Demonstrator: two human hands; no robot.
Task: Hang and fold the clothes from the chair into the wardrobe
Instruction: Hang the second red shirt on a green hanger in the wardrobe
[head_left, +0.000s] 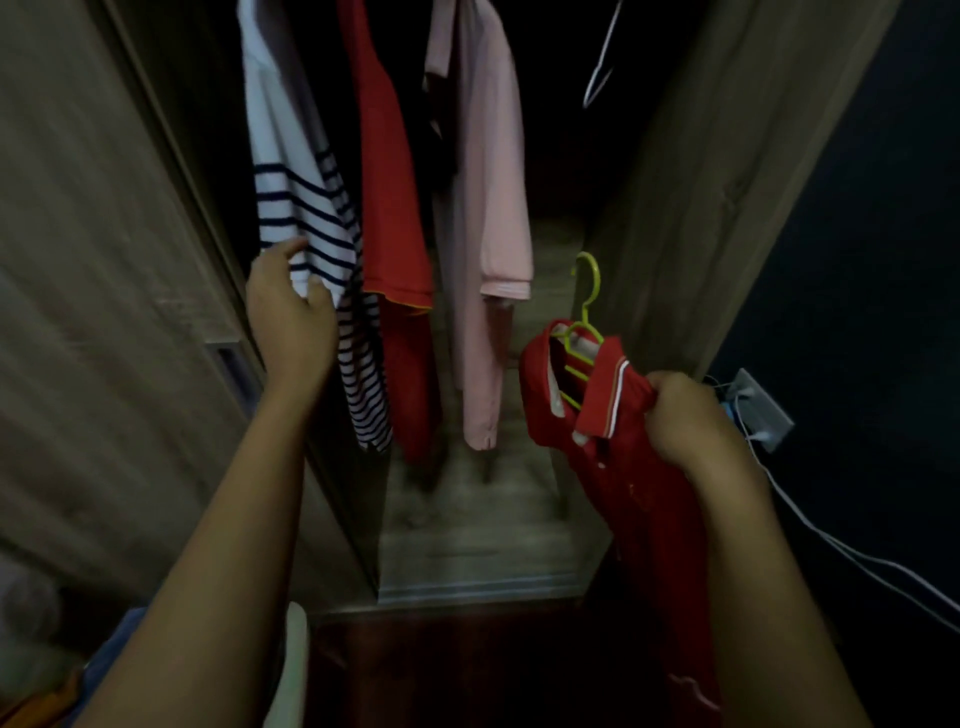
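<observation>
My right hand (685, 421) grips a red polo shirt (639, 493) at its collar. The shirt sits on a yellow-green hanger (586, 312) whose hook points up in front of the open wardrobe (691, 208). My left hand (288, 306) reaches into the wardrobe and touches the hem of a hanging white shirt with navy stripes (306, 208), fingers spread around its edge. Beside it hang a red shirt (389, 208) and a pink long-sleeved shirt (488, 208).
An empty white hanger (602, 62) hangs at the upper right inside the wardrobe. The wardrobe floor (467, 535) lies below the clothes. A wall socket (758, 410) with white cables sits to the right. Blue and orange fabric (78, 680) shows at the bottom left.
</observation>
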